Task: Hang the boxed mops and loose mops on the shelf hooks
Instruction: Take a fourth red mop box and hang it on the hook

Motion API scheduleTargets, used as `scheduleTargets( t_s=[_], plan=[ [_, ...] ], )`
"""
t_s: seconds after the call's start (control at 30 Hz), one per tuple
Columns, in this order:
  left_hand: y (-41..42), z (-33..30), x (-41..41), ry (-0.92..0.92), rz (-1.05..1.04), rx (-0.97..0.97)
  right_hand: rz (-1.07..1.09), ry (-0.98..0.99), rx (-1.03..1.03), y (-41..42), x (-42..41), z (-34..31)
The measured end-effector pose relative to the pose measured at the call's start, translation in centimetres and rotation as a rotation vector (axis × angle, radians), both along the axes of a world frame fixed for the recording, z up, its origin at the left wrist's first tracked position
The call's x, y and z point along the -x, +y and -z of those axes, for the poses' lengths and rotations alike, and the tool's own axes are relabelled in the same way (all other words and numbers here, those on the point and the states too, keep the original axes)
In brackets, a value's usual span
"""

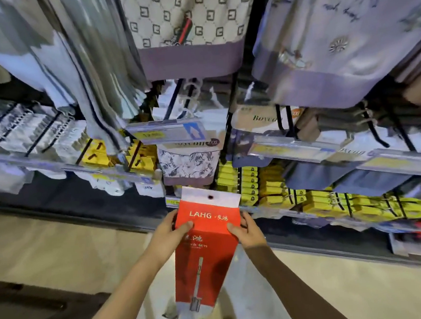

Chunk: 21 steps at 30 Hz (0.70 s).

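Two hands, left hand [168, 233] and right hand [247, 232], each clasping the upright red mop box [205, 249] by its sides.

The red mop box [205, 244] is smooth cardboard with a white paper tab. Soft cloth [187, 24] hangs at the top of the frame. The yellow packs [276, 187] at middle right look shiny.

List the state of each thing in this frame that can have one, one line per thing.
Red mop box: held upright in front of the shelf, not yet hung; hang hole in its white tab empty.
Left hand: grips the box's left edge.
Right hand: grips the box's right edge.
Yellow boxes: hanging in rows on hooks.
Hanging cloths: draped above the shelf.
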<state>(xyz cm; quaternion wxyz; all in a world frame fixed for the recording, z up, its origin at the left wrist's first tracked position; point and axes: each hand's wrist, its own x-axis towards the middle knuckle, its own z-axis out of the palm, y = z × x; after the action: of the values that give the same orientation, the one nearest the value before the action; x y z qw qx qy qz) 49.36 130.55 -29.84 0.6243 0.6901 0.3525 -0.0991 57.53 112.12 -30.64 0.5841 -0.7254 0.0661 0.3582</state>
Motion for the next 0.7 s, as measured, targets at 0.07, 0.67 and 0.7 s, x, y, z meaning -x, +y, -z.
scheduleTargets(
  t_s=[0.07,0.67,0.7],
  plan=[
    [0.1,-0.2,0.8,-0.027,0.024,0.013,-0.065,-0.026,-0.002,-0.7,0.4,-0.4],
    [1.2,0.1,5.6,-0.013,0.389,-0.215,-0.291,-0.284,0.182,-4.6,5.2,0.1],
    [1.2,-0.2,5.6,-0.015,0.404,-0.237,-0.288,-0.298,0.192,-4.9,5.5,0.0]
  ],
)
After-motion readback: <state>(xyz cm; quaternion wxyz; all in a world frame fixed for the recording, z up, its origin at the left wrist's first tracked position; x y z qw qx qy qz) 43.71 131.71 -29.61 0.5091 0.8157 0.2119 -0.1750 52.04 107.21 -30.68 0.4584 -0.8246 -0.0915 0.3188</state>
